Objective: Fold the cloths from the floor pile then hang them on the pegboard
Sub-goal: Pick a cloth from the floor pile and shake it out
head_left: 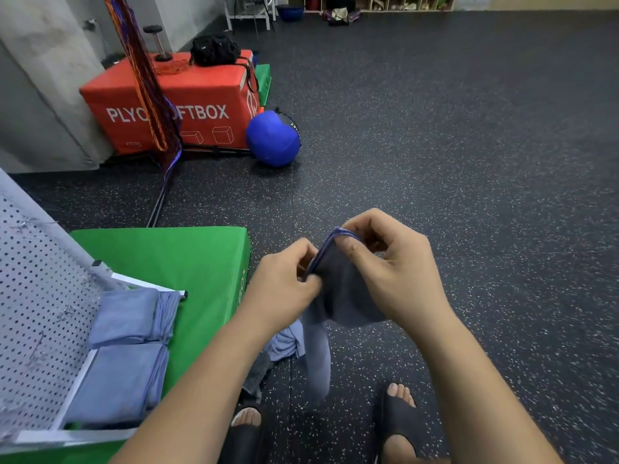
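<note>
I hold a dark blue cloth (338, 283) in the air between both hands. My left hand (284, 283) pinches its left edge and my right hand (392, 262) pinches its top edge; the rest of the cloth droops down towards the floor. Below my left forearm a small pile of blue and grey cloths (281, 346) lies on the floor, partly hidden by my arm. At the left stands a white pegboard (37, 296), leaning, with two folded light-blue cloths (127, 346) hanging over its frame.
The pegboard rests on a green soft box (187, 259). Farther back are a red plyo soft box (181, 102), a blue ball (273, 139) and hanging straps (144, 82). My feet in black slides (398, 416) stand on the dark speckled floor (469, 145).
</note>
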